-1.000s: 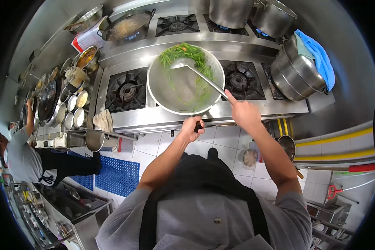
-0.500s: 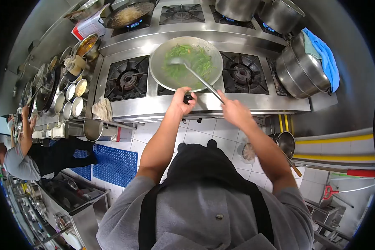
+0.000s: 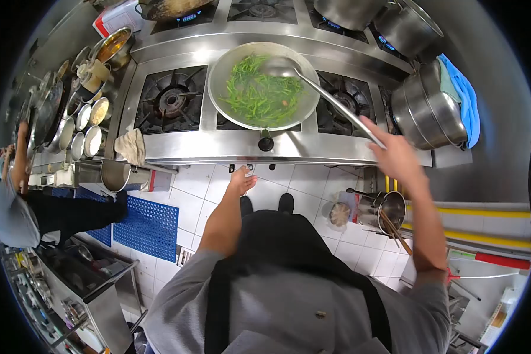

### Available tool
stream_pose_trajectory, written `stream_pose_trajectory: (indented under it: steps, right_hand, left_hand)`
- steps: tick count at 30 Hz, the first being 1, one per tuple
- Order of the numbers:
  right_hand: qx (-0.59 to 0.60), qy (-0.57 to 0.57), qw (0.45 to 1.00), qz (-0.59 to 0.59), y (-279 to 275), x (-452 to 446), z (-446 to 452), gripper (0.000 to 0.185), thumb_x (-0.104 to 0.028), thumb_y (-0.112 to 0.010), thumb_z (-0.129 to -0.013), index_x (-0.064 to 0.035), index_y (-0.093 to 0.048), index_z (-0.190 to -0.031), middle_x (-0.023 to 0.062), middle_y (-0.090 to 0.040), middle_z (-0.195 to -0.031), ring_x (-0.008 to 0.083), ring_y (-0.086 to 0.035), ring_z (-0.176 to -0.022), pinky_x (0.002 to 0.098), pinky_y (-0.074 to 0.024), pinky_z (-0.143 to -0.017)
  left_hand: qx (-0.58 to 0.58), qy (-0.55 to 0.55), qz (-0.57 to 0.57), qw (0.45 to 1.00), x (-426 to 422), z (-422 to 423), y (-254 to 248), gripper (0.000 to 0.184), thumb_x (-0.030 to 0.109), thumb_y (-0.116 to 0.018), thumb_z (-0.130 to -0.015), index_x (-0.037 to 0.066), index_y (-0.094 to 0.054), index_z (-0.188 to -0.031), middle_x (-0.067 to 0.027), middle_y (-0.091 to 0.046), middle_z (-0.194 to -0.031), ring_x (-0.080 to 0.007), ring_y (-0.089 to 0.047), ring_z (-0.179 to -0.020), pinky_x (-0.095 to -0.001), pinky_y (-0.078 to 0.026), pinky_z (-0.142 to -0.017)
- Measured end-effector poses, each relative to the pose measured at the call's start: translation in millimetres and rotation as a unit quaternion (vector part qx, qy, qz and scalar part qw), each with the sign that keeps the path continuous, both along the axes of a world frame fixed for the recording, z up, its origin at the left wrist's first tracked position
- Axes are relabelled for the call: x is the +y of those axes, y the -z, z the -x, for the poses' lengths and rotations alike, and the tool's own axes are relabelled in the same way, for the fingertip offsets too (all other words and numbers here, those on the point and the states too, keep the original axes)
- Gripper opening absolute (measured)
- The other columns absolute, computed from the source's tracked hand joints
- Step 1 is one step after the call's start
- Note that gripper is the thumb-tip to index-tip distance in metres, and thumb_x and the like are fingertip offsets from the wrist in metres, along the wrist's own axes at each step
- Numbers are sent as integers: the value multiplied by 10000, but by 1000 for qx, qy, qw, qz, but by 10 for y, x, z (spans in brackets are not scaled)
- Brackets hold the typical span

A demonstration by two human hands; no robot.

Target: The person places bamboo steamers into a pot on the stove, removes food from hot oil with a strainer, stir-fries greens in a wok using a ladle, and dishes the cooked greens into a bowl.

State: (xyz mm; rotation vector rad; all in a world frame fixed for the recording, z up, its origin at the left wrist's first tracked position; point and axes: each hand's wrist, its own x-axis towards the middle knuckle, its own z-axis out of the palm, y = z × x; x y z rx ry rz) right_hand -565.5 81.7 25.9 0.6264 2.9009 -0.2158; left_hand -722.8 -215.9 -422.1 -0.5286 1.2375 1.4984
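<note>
A wide metal wok [image 3: 215,76] sits over the front middle burner, with chopped green vegetables [image 3: 259,97] and liquid in it. My right hand [image 3: 398,159] grips the long handle of a metal ladle [image 3: 336,100]. The ladle's bowl rests among the greens at the wok's upper right side. Below the stove's front edge, my left hand [image 3: 242,182] is off the wok, fingers apart, close to the control knobs [image 3: 232,168]. I cannot tell whether it touches one. The wok's short black handle [image 3: 266,143] points toward me, free of any hand.
Burners [image 3: 171,103] flank the wok, and lit ones at the back carry pots [image 3: 351,13]. A large steel pot [image 3: 430,106] with blue cloth stands right. Left are seasoning bowls [image 3: 92,141], a folded rag [image 3: 130,146] and a co-worker [image 3: 17,206].
My left hand has let go of the wok handle and dropped below the stove edge. My right hand has moved right, shifting the ladle's bowl to the wok's right side.
</note>
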Motion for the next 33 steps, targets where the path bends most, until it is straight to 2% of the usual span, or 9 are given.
stream_pose_trajectory:
  steps: [2, 5, 10, 11, 14, 17, 23, 29, 33]
  right_hand:
    - [-81, -27, 993, -86, -607, -68, -36, 591, -187, -608, -901, -389, -461, -1436, 219, -625, -694, 382, -652, -721, 502, -516, -741]
    - [-176, -87, 966, -167, -973, -64, 40, 605, -173, -616, -875, -352, -476, -1435, 196, -650, -708, 374, -666, -735, 494, -533, -722]
    - [-175, -80, 968, -161, -282, 1, 422, 648, -163, -632, -881, -389, -429, -1454, 206, -674, -797, 419, -644, -747, 507, -530, -749]
    - [-128, -69, 979, -143, -38, 29, 418, 646, -175, -628, -888, -392, -416, -1459, 205, -678, -812, 424, -644, -752, 508, -535, -753]
    - [-29, -17, 995, -95, 311, 37, 397, 576, -183, -595, -915, -357, -457, -1446, 223, -662, -756, 412, -652, -750, 510, -523, -727]
    - [-27, 15, 999, -18, -186, 34, 281, 622, -139, -617, -893, -370, -452, -1446, 247, -645, -782, 435, -627, -741, 507, -494, -717]
    - [-164, -96, 981, 24, -756, 146, 90, 668, -98, -662, -848, -366, -476, -1430, 224, -647, -796, 422, -610, -695, 469, -491, -688]
    - [-70, -9, 996, 49, 637, -31, 289, 600, -172, -620, -919, -323, -429, -1468, 280, -639, -825, 468, -625, -820, 506, -497, -761]
    - [122, 58, 981, 141, 1019, -126, 546, 600, -183, -602, -918, -313, -417, -1473, 288, -660, -931, 479, -628, -902, 504, -501, -811]
  left_hand:
    - [-72, -213, -16, 974, 136, -3, 121, 498, 431, -501, -971, 113, -444, -1349, -223, -594, -1097, -309, -624, -997, -427, -533, -889]
    - [-130, -323, -96, 933, 397, 17, 231, 438, 407, -463, -988, 128, -417, -1323, -248, -541, -1196, -339, -587, -1120, -475, -517, -927]
    - [-171, -530, -159, 815, 701, 155, 350, 323, -63, -624, -795, 84, -576, -1079, -56, -502, -972, -170, -478, -781, -297, -527, -681]
    - [-130, -500, -162, 841, 719, 179, 851, 181, 209, -591, -912, 78, -526, -1019, -70, -537, -945, -212, -509, -789, -369, -493, -739]
    - [-92, -544, -176, 815, 692, 205, 573, 145, 215, -583, -934, 78, -612, -970, -57, -601, -916, -184, -553, -760, -354, -518, -714]
    - [-158, -558, -180, 795, 550, 271, 757, 96, 98, -609, -897, 54, -623, -981, -55, -599, -923, -188, -579, -812, -334, -531, -665]
    - [-49, -527, -163, 832, 522, 198, 915, 134, 127, -623, -929, 49, -614, -1037, -56, -616, -952, -181, -571, -790, -335, -526, -674]
    - [107, -591, -107, 792, 898, -10, 671, 232, 49, -587, -932, 36, -562, -1163, -46, -620, -973, -204, -611, -803, -340, -537, -703]
    - [120, -495, -152, 847, 753, -108, 641, 206, 64, -599, -924, 22, -564, -1122, -75, -634, -984, -213, -629, -850, -353, -545, -774]
